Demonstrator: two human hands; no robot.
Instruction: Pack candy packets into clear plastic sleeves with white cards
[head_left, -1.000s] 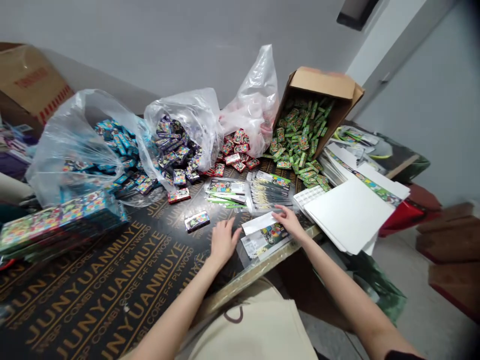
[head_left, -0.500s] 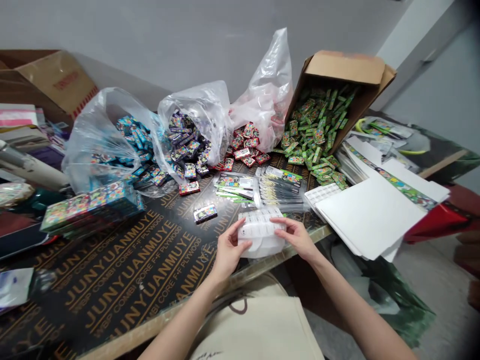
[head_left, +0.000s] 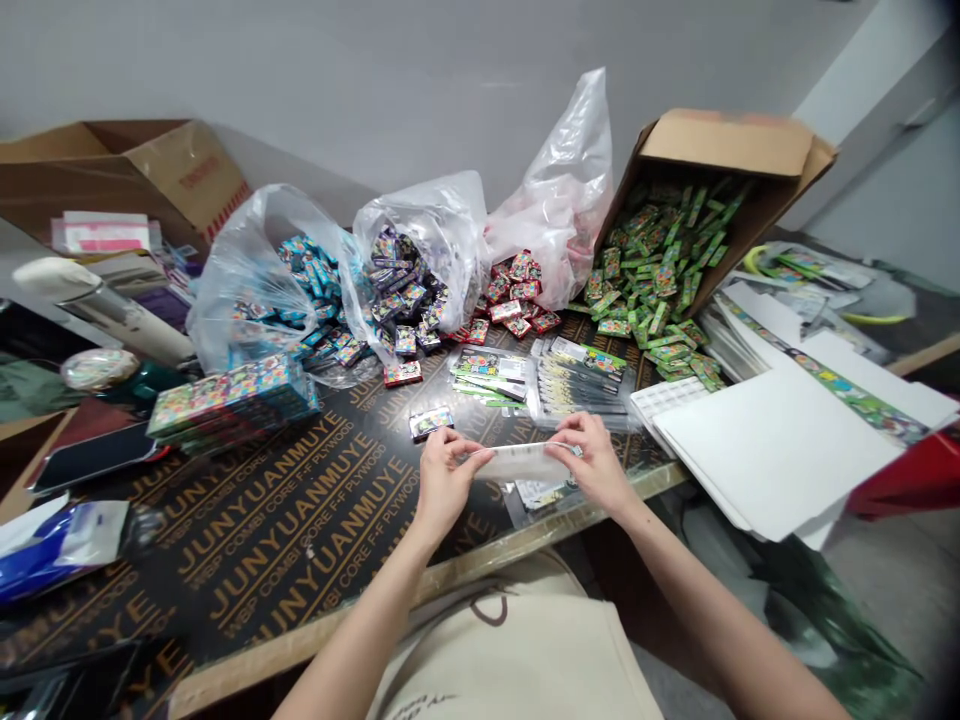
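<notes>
My left hand (head_left: 446,482) and my right hand (head_left: 592,464) pinch the two ends of a folded white sheet (head_left: 521,462) above the table's front edge. A small boxed card pack (head_left: 431,423) lies just beyond my left hand. Under the sheet, a printed packet (head_left: 538,493) is partly hidden. Past my right hand are clear sleeves of printed packs (head_left: 577,380) and a small white tray (head_left: 664,400).
Loose blue, purple, red and green packs (head_left: 652,270) spill from plastic bags and a tipped cardboard box (head_left: 727,145) along the wall. White sheets (head_left: 772,450) stack at right. A canvas bag (head_left: 517,660) sits below the black plywood table (head_left: 300,530).
The white sheet has gone from lying on the table to being lifted, and it is now folded narrower between both hands. The view has swung left, shifting everything right in frame.
</notes>
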